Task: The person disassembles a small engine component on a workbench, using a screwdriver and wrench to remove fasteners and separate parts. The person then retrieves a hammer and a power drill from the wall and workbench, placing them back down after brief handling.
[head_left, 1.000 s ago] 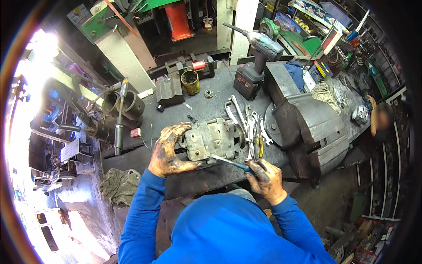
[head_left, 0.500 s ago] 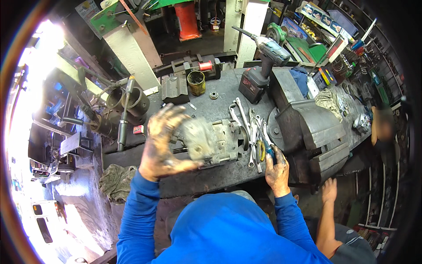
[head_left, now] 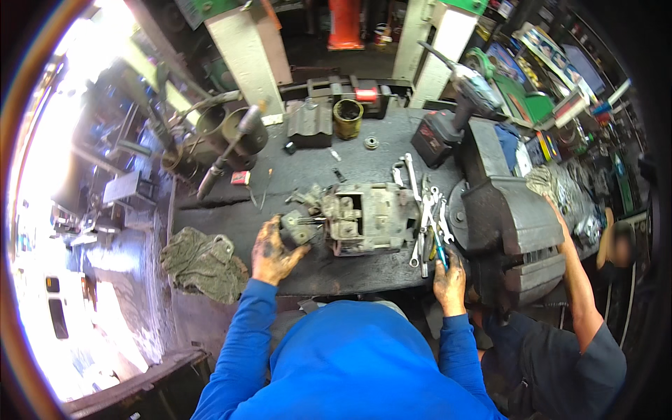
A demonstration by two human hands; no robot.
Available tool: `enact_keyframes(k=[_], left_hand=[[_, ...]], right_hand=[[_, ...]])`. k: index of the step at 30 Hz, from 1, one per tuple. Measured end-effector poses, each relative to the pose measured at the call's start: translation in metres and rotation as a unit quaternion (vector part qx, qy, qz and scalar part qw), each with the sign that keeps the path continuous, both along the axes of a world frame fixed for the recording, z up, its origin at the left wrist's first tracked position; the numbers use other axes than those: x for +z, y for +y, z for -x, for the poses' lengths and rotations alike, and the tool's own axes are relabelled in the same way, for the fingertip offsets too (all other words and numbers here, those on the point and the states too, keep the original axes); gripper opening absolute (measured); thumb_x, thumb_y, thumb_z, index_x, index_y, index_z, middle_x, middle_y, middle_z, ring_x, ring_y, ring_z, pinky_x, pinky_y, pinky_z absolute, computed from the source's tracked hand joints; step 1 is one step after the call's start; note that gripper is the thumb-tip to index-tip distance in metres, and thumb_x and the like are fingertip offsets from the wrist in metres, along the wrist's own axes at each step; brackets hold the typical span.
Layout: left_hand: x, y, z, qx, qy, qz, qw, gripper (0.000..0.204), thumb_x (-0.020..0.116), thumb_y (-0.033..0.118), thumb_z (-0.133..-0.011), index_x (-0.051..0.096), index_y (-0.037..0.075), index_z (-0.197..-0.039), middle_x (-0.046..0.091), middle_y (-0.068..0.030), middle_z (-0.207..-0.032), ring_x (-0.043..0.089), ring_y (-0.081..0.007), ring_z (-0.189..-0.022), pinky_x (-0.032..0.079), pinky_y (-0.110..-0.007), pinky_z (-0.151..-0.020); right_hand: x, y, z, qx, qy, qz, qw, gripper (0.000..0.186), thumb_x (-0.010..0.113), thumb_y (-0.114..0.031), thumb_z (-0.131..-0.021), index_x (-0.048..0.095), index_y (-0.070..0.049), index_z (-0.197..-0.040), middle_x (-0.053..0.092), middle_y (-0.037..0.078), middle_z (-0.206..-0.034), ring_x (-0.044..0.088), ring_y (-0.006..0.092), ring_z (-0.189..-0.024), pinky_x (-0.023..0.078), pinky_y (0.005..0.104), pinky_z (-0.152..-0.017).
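Observation:
A greasy grey machine unit that looks like an alternator (head_left: 381, 220) lies on its side on the dark bench. Beside its left end my left hand (head_left: 274, 257) is closed around a dark grey metal part (head_left: 298, 227), thumb and fingers on either side of it. My right hand (head_left: 451, 283) grips the blue handle of a slim screwdriver (head_left: 440, 253). This tool lies among several wrenches (head_left: 425, 217) to the right of the unit. Small loose metal bits (head_left: 304, 198) sit at the unit's upper left corner.
A large vise (head_left: 514, 217) stands at the right; a cordless impact wrench (head_left: 462, 105) is behind it. A greasy can (head_left: 348, 119), a bearing (head_left: 371, 143) and a small red box (head_left: 240, 178) are farther back. A dirty rag (head_left: 203, 262) lies left. Another person's arm (head_left: 577, 280) reaches past the vise.
My left hand has come down from the unit's left side and now holds the grey part. My right hand stays at the screwdriver. The other person's hand has moved up beyond the vise.

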State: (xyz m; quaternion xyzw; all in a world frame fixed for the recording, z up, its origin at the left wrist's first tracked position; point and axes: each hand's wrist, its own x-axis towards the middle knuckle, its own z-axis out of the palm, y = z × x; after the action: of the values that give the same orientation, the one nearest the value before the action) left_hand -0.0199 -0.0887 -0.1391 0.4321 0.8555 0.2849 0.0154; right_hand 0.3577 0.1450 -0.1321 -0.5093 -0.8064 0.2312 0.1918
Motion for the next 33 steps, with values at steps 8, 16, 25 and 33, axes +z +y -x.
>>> enact_keyframes(k=[8,16,25,33], left_hand=[[-0.048,0.019,-0.001,-0.045,0.01,0.169,0.985,0.106,0.086,0.063,-0.076,0.046,0.004,-0.154,0.053,-0.0277,-0.15,0.047,-0.0488,-0.143,0.04,-0.05,-0.12],[-0.038,0.028,-0.015,-0.034,-0.095,0.155,0.983,0.11,0.084,0.057,-0.082,0.032,0.005,-0.164,0.063,-0.0229,-0.145,0.062,-0.0399,-0.132,0.051,-0.047,-0.11],[-0.032,-0.047,0.001,-0.003,0.198,-0.011,0.98,0.104,0.086,0.05,-0.079,0.036,0.007,-0.16,0.063,-0.0188,-0.143,0.063,-0.0396,-0.124,0.054,-0.049,-0.102],[-0.042,-0.11,0.025,0.08,0.032,0.196,0.977,0.047,0.071,0.044,-0.094,0.067,0.01,-0.126,0.065,-0.0216,-0.129,0.058,-0.0406,-0.126,0.047,-0.054,-0.105]], right_hand=[[0.018,-0.003,0.007,0.047,-0.02,-0.001,0.999,0.04,0.064,-0.008,-0.099,0.061,0.01,-0.134,0.066,0.033,-0.131,0.062,0.0496,-0.124,0.048,0.0495,-0.108],[0.018,-0.02,0.013,0.024,-0.061,-0.002,0.998,0.042,0.065,-0.009,-0.098,0.061,0.011,-0.135,0.067,0.035,-0.128,0.064,0.0507,-0.121,0.049,0.05,-0.107],[0.014,-0.025,-0.003,0.021,-0.029,-0.017,0.999,0.043,0.065,-0.011,-0.098,0.06,0.01,-0.135,0.067,0.035,-0.126,0.065,0.0505,-0.118,0.051,0.0509,-0.104],[0.001,-0.02,-0.003,0.018,0.005,0.0,1.0,0.039,0.064,-0.009,-0.099,0.062,0.008,-0.134,0.069,0.033,-0.12,0.068,0.0484,-0.112,0.052,0.0499,-0.1]])
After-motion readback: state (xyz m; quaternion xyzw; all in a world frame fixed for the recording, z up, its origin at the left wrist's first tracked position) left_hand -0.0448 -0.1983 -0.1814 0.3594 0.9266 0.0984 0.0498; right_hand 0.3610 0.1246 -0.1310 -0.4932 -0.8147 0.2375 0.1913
